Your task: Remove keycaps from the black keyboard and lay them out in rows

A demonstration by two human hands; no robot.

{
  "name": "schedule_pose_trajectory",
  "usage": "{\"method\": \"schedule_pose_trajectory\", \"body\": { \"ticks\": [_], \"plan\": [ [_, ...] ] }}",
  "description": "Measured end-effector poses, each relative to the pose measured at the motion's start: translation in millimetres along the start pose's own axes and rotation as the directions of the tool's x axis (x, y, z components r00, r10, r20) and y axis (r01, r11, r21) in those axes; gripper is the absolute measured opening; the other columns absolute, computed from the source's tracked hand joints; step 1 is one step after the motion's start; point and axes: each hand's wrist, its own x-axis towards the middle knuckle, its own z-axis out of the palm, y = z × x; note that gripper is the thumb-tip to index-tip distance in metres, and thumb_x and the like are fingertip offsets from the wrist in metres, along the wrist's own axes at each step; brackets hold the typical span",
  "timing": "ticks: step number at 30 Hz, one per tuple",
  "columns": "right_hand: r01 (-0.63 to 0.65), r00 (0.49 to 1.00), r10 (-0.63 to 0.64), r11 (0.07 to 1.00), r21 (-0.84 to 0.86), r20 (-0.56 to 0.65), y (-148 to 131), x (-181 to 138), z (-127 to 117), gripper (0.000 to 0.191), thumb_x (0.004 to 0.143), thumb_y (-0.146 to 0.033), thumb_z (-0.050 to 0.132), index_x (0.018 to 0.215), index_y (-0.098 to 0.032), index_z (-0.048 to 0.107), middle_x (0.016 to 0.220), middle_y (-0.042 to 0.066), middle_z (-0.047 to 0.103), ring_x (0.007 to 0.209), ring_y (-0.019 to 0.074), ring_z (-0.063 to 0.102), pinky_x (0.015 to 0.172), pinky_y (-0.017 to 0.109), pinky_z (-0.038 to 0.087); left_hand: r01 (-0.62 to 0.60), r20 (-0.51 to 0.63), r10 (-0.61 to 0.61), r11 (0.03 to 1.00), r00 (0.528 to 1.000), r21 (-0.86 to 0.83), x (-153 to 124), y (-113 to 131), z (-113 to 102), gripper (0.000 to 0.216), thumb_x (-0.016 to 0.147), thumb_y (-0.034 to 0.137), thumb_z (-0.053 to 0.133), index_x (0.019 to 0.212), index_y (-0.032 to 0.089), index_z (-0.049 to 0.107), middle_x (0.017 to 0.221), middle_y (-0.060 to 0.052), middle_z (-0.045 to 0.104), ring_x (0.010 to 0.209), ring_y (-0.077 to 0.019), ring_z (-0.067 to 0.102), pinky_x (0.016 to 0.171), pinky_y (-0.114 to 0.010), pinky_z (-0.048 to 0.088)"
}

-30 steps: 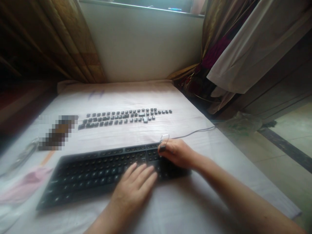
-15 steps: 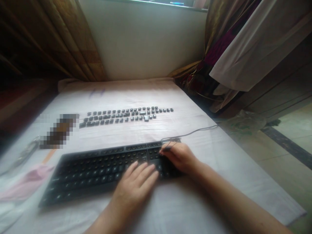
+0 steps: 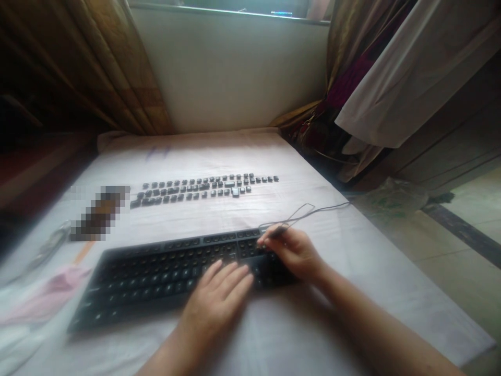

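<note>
A black keyboard (image 3: 164, 271) lies across the white cloth in front of me. My left hand (image 3: 219, 300) rests flat on its front edge, fingers stretched out over the keys. My right hand (image 3: 291, 250) is pinched around a thin wire keycap puller (image 3: 291, 219), whose loop points up and to the right. Its lower end meets the keys at the keyboard's right part. Behind the keyboard, several loose black keycaps (image 3: 203, 188) lie in rows on the cloth.
The keyboard's cable (image 3: 332, 208) runs right toward the table edge. A pink cloth (image 3: 50, 290) and a metal tool (image 3: 49, 245) lie at the left, beside a blurred-out patch. Curtains hang at both sides; a white wall is behind.
My right hand has tilted the wire puller, so its loop now leans out to the right instead of standing above the fingers. The left hand has stayed in place.
</note>
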Motion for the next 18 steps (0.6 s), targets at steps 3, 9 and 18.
{"method": "schedule_pose_trajectory", "body": {
  "ticks": [3, 9, 18],
  "plan": [
    [0.041, 0.999, -0.041, 0.999, -0.021, 0.020, -8.2, -2.9, 6.2, 0.007, 0.093, -0.024, 0.059, 0.088, -0.022, 0.064, 0.080, 0.002, 0.074, 0.073, 0.0160, 0.072, 0.069, 0.028, 0.059, 0.066, -0.046, -0.069, 0.996, 0.997, -0.067, 0.2, -0.6, -3.6, 0.029, 0.095, 0.020, 0.052, 0.122, 0.014, 0.060, 0.119, -0.011, 0.072, 0.113, -0.0229, 0.065, 0.107, -0.043, 0.046],
    [0.177, 0.982, -0.175, 0.984, -0.027, 0.065, -33.6, -6.7, 23.3, 0.009, 0.093, -0.015, 0.056, 0.093, -0.020, 0.064, 0.083, 0.004, 0.074, 0.074, 0.0149, 0.072, 0.070, 0.025, 0.059, 0.304, -0.062, -0.339, 0.900, 0.939, -0.313, 0.8, -4.3, -15.4, 0.029, 0.093, 0.033, 0.060, 0.119, 0.020, 0.059, 0.104, -0.008, 0.073, 0.098, -0.0225, 0.068, 0.090, -0.037, 0.055],
    [0.275, 0.957, -0.275, 0.961, 0.010, 0.090, -48.7, -11.2, 49.9, 0.011, 0.095, -0.014, 0.055, 0.098, -0.020, 0.065, 0.085, 0.006, 0.074, 0.076, 0.0163, 0.071, 0.072, 0.028, 0.059, 0.517, 0.097, -0.592, 0.600, 0.800, -0.610, 4.1, -5.1, -23.7, 0.015, 0.090, 0.033, 0.063, 0.094, 0.022, 0.072, 0.090, -0.003, 0.076, 0.082, -0.0174, 0.072, 0.078, -0.027, 0.057]
  ]
}}
